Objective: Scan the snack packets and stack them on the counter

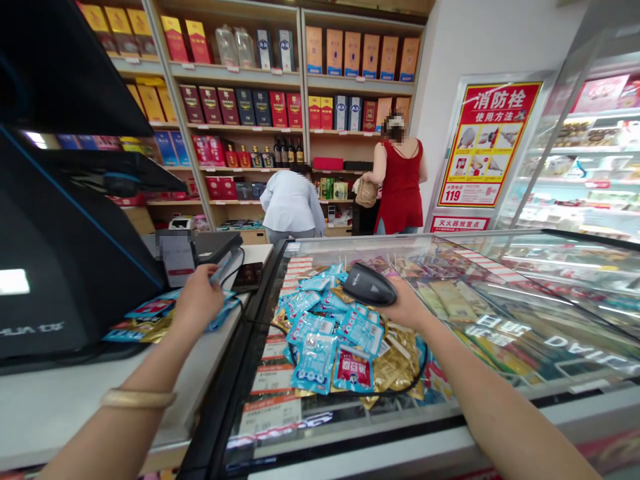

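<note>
My right hand (406,305) is wrapped round a black barcode scanner (370,285), held over a pile of small packets. Blue packets (314,360), a red and blue one (353,369) and gold packets (397,360) lie heaped on the glass freezer top (280,427). On the left, my left hand (200,297) is above the white counter, its fingers bent at the edge of a dark device (217,245); what they hold, if anything, is too small to make out. More blue and gold packets (150,320) lie under and beside that hand.
A black checkout terminal (65,253) stands at the left. The scanner's cable loops round the packets. Beyond the freezer, a person in white (291,203) bends over and a person in red (401,187) stands with a basket (367,192), before shelves (240,70) of boxes and bottles.
</note>
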Demonstrator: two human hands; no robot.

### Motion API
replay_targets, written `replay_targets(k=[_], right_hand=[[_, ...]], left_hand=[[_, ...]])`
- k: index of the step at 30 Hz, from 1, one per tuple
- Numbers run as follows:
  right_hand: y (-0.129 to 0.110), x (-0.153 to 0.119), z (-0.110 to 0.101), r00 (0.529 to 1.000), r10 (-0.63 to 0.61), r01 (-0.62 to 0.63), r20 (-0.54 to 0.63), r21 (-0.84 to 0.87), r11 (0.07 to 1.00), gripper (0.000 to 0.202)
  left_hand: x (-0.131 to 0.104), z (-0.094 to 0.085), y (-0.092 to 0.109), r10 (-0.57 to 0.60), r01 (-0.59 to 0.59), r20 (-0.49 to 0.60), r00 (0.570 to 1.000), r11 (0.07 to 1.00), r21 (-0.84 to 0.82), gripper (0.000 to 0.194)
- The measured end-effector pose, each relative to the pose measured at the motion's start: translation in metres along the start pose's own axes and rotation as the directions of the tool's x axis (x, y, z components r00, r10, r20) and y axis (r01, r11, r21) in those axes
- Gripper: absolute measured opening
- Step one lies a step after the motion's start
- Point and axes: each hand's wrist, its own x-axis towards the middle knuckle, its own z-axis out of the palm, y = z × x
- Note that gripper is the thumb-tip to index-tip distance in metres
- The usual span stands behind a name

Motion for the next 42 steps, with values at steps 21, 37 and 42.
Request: replay_targets(k=[21, 37, 42], right_hand=[[0.02, 0.003, -0.002, 0.992, 0.016, -0.013, -0.128, 0.026, 1.0, 0.029], [0.025, 0.005, 0.003, 0.995, 0.036, -0.05, -0.091, -0.152, 0.987, 0.015], [0.022, 0.005, 0.005, 0.998, 0.01, -0.023, -0.056, -0.229, 0.973, 0.012]], left_hand=[[-0.001, 0.046, 0.03, 0.14, -0.135, 0.258, 0.956, 0.99, -0.038, 0.035], [-0.043, 0.11, 0.081, -0.008, 0.073, 0.31, 0.951, 0.978, -0.195, 0.047], [-0.053, 0.101, 0.081, -0.03, 0.148, 0.233, 0.972, 0.851, -0.505, 0.055]])
